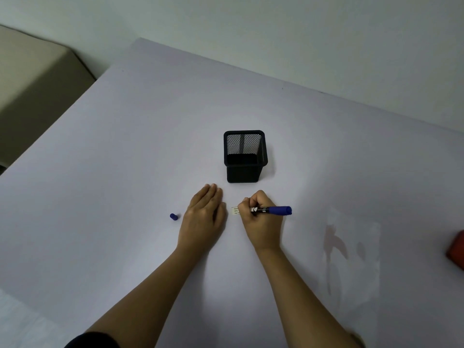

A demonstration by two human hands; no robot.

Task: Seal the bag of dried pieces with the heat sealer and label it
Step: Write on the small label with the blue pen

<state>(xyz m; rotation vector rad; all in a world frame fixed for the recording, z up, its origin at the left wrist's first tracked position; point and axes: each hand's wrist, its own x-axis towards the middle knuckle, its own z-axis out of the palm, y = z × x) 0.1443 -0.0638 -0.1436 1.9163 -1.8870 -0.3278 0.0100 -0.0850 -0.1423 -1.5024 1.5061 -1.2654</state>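
A pale lilac tabletop (125, 146) is seen from above, with two bare forearms reaching onto it. A small blue plastic pen cap (173, 216) lies loose, just left of the left hand (204, 217). That hand rests palm down, fingers straight and together, holding nothing. Just right of its fingers, a small white printed paper label (235, 210) lies flat, its right end hidden under the curled fingers of the right hand (262, 217). Beyond both hands' fingertips a square black wire-mesh pen holder (244, 156) stands upright, apart from them. The right hand's fingers grip a blue-bodied marker pen (273, 210); its tip is hidden behind them at the label, its blue end pointing right. Well right of those fingers, a clear plastic bag holding brownish dried pieces (351, 252) lies flat, untouched; whether its mouth is sealed cannot be told. A red object (457, 249) is cut off by the right edge.
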